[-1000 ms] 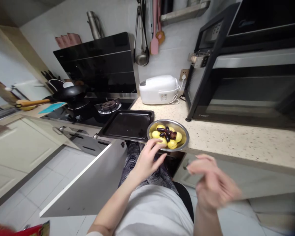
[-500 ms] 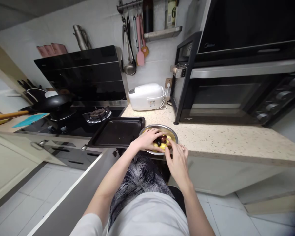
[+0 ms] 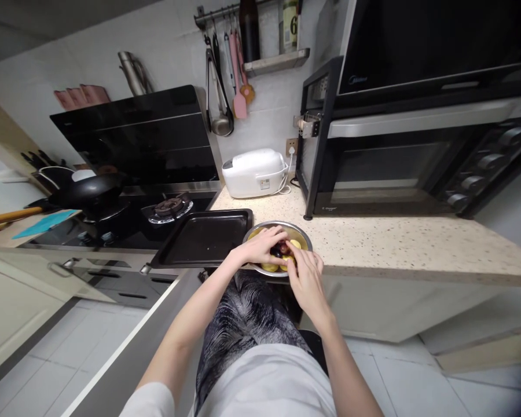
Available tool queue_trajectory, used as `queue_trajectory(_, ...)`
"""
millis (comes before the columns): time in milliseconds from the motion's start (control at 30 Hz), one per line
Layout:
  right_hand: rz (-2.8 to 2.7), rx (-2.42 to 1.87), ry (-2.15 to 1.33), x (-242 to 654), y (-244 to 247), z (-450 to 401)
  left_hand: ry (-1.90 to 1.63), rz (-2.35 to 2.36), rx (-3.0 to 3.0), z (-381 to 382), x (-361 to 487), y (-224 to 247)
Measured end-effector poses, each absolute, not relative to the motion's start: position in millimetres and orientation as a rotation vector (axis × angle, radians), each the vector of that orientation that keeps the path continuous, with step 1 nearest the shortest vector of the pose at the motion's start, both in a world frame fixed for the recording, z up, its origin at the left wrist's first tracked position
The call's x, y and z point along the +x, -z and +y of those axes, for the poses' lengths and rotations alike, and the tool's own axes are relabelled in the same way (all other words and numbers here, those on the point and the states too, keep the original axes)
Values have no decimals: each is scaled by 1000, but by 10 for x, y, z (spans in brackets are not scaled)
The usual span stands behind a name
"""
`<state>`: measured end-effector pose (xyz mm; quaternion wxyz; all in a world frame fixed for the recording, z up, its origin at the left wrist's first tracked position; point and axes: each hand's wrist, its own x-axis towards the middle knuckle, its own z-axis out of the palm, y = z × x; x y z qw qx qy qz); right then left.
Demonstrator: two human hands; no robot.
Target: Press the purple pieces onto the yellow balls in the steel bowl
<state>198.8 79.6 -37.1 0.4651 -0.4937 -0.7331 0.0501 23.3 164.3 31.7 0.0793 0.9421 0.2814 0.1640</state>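
A round metal bowl (image 3: 272,223) sits at the counter's front edge. In it lie several yellow rounded pieces (image 3: 271,267) and a few dark and reddish balls (image 3: 283,248), too small to name surely. My left hand (image 3: 263,245) reaches over the bowl's left side, its fingers curved above the pieces and its thumb apart from them. From the right, my right hand (image 3: 306,275) leans in, thumb and forefinger spaced apart, the forefinger by a reddish ball. The fingers partly hide the contents.
Left of the bowl, a black baking tray (image 3: 204,238) overlaps the hob edge. Behind stands a white rice cooker (image 3: 256,172); an oven (image 3: 386,168) is at the right. A black wok (image 3: 89,191) rests on the hob. Below, an open drawer or door (image 3: 125,353) juts out.
My right forefinger and thumb have come in closer to my left hand, over the dark and reddish balls. The view has shifted slightly.
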Motion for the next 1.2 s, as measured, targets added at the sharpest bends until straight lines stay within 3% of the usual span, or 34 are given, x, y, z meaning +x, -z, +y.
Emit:
queue_trajectory(867, -1572, -1130, -188, 1991, 395, 786, -826, 872, 2497, 1641, 252, -321)
queue_trajectory(1200, -1592, -1136, -192, 2005, 375, 761, -594, 890, 2797, 1631, 324, -307)
